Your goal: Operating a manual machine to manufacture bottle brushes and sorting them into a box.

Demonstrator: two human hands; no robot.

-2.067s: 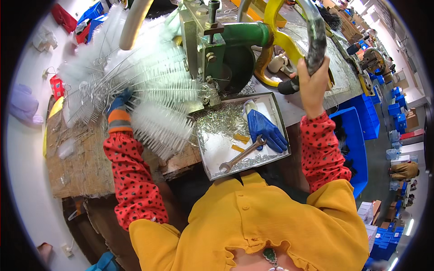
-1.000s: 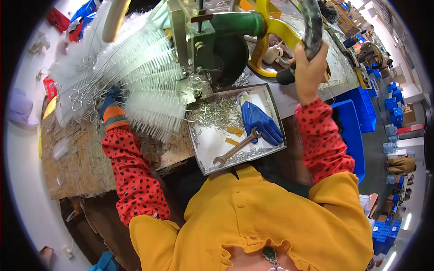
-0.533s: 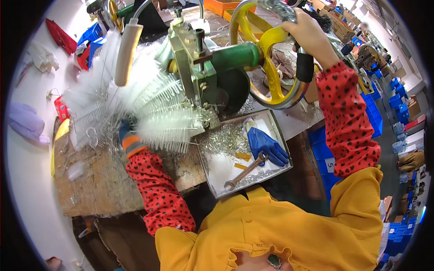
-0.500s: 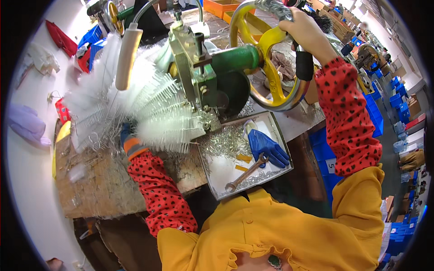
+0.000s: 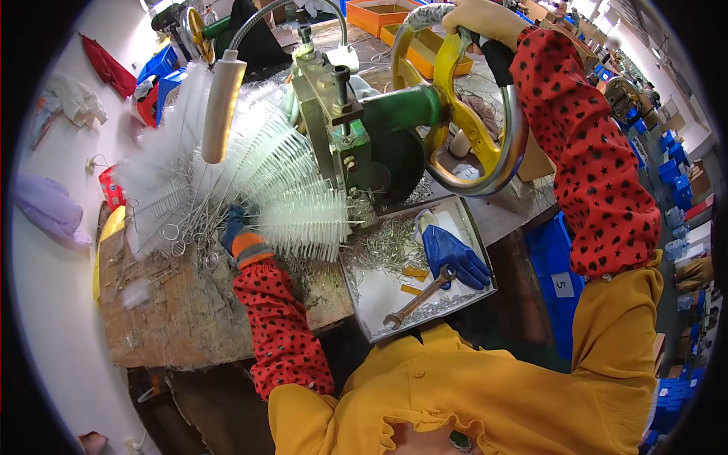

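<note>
The right hand (image 5: 485, 21) is closing its fingers round the wrapped upper rim of the yellow-spoked handwheel (image 5: 479, 144), the wrapping probably giving a surer hold. To its left, the green machine (image 5: 406, 111) is carrying that wheel. The left hand (image 5: 233, 229), gloved in blue, is resting among the wire stems of the white bristle brushes (image 5: 277, 182); its fingers are hiding there, so whether it is gripping any cannot be told. The brushes are fanning out above and to both sides of it, near the machine's head. A tubular lamp (image 5: 225, 110) is hanging above this hand, seemingly for lighting the bristles. To its right, a shallow tray (image 5: 370, 287) is sitting below the machine, likely for catching metal bits (image 5: 387, 243), and is also holding a wrench (image 5: 421, 296) and a spare blue glove (image 5: 453, 254).
</note>
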